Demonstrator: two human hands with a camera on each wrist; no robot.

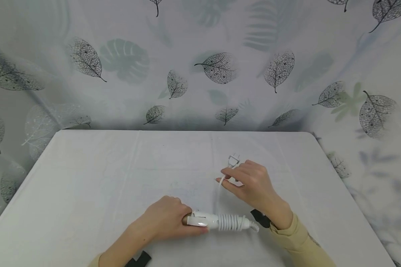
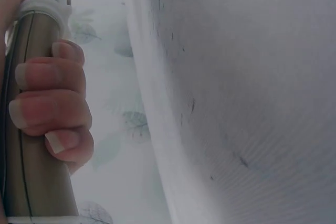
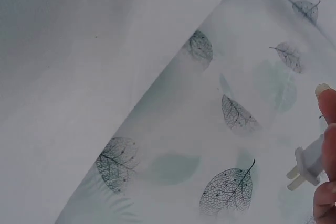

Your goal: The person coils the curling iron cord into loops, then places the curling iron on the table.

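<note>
A white curling iron (image 1: 200, 219) lies sideways in my left hand (image 1: 167, 218), low over the table's front half. In the left wrist view my fingers curl round its brown-gold barrel (image 2: 42, 177), near where the white handle begins. The white cord (image 1: 232, 223) is wound in several turns round the handle's end. Up and to the right, my right hand (image 1: 252, 181) pinches the cord's free end between thumb and fingers, just behind the two-pin plug (image 1: 233, 160). The plug's pins point away from me. At the right wrist view's edge, the fingers (image 3: 328, 150) partly cover the plug.
Both hands are over a white-covered table (image 1: 87, 167) with rounded far corners. Behind it and at the sides hangs a leaf-printed cloth (image 1: 187, 44). Black pieces sit by the left wrist (image 1: 138, 259) and under the right wrist (image 1: 260, 218).
</note>
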